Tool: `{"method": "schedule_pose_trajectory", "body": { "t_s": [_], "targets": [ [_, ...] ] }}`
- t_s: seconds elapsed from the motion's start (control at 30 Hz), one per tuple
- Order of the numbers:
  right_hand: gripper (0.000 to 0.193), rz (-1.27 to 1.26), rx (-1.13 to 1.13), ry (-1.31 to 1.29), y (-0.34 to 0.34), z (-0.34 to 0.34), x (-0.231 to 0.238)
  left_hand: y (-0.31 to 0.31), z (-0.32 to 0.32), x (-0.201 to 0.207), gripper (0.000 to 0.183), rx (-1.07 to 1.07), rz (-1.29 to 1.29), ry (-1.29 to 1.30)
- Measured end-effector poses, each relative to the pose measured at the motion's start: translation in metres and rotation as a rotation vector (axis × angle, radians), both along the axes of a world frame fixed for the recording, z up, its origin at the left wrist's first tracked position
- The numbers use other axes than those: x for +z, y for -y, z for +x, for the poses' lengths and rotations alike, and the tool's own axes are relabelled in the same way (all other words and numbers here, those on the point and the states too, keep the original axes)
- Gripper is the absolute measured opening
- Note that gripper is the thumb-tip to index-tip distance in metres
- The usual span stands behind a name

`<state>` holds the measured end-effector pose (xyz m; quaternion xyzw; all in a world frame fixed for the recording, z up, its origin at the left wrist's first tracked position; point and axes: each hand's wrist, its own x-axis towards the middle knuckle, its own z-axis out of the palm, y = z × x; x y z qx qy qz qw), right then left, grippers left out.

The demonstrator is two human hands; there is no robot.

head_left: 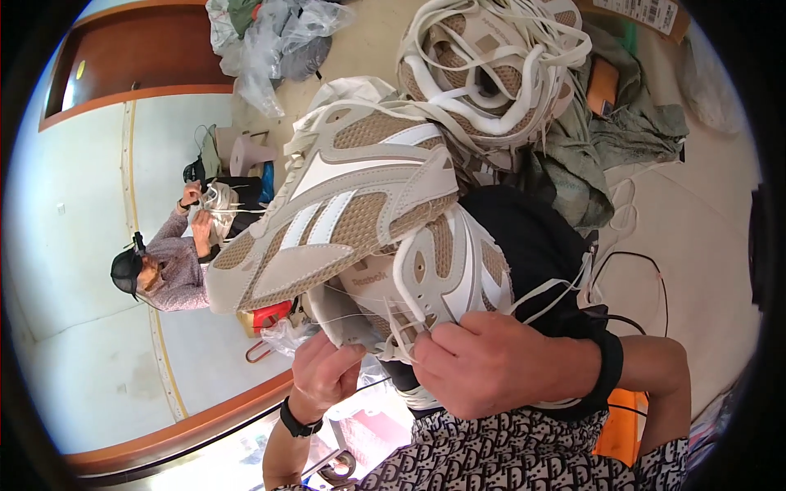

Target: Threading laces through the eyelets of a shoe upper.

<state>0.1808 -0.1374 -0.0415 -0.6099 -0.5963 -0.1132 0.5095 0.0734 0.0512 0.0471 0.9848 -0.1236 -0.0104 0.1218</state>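
A beige and white shoe upper (426,270) with tan mesh lies in front of me, its eyelet edge and a pale lace (399,327) toward my hands. My right hand (483,364) is closed, its fingers pinching the near edge of this upper beside the lace. My left hand (327,368) is closed in a pinch at the grey inner flap (337,321); what sits between its fingertips is too small to make out. A fine pale thread crosses the opening above both hands. Another matching upper (336,213) overlaps the first from above, lying on its side.
More uppers with tangled cream laces (495,74) are heaped at the far side. Green-grey sacking (573,172) and an orange object (603,86) lie right of them. Black cables (647,258) run along the right. A co-worker (176,266) sits at left, handling shoe uppers.
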Motion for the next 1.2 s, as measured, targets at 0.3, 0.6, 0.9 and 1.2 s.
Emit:
{"method": "schedule_pose_trajectory", "body": {
  "t_s": [0.3,0.6,0.9,1.2],
  "targets": [
    [0.014,0.016,0.03,-0.057,0.001,0.0,-0.005,0.001,0.005,-0.009,0.022,-0.001,-0.109,0.09],
    [0.014,-0.009,0.059,-0.058,0.003,0.003,-0.007,0.011,0.004,0.0,0.019,0.052,-0.11,0.056],
    [0.029,-0.334,-0.14,0.139,0.017,-0.006,0.016,0.036,0.001,0.001,0.012,0.334,-0.204,-0.084],
    [0.008,-0.438,-0.119,0.165,-0.001,-0.005,0.048,0.021,-0.052,0.002,0.04,0.182,-0.194,0.245]
  ]
}}
